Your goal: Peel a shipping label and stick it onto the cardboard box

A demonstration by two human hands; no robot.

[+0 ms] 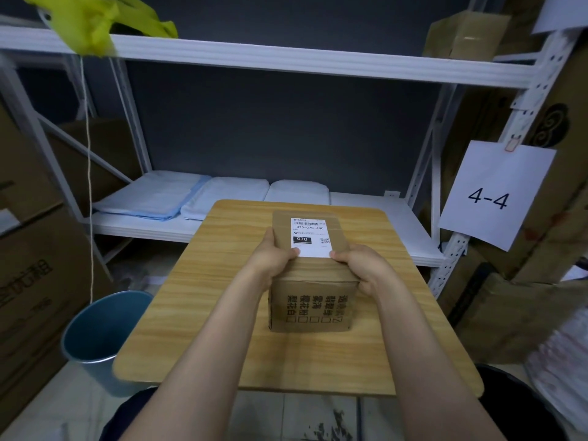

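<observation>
One cardboard box [310,294], one shipping label [310,237] on top; left hand [274,253], right hand [361,265] fingers apparently clasping box sides.

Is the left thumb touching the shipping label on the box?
Touching. The head view shows the left hand with its thumb tip pressed on the shipping label's near left corner.

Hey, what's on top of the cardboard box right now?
A white shipping label lies on the cardboard box, with the left hand and right hand pressing thumbs on its near corners. Those corners are covered.
</observation>
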